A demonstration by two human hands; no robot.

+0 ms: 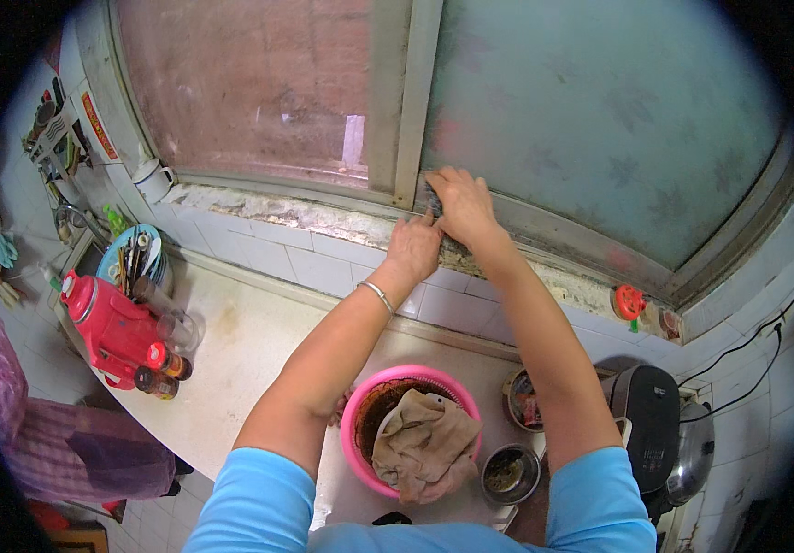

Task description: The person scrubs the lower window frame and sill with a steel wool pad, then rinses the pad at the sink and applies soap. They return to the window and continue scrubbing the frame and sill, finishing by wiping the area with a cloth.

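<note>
My right hand (pixel 464 207) grips a small dark grey pad, perhaps a steel-wool scourer (pixel 433 198), pressing it against the lower part of the window's metal middle frame (pixel 410 166). Just below and left, my left hand (pixel 416 245) sits at the windowsill, its fingers reaching to the pad's lower end. Whether those fingers also grip the pad is hidden. A metal bangle (pixel 377 296) circles the left wrist. The worn windowsill (pixel 286 218) has flaking, stained patches. Frosted glass (pixel 597 124) with a leaf pattern fills the right sash.
Below my arms, a pink plastic basket (pixel 350 442) holds a brown cloth (pixel 424 442). Beside it stands a metal bowl (pixel 511 475). A red thermos jug (pixel 113 318) and jars (pixel 169 361) occupy the counter's left. A black appliance (pixel 642 422) is at right; a red cap (pixel 627 302) rests on the sill.
</note>
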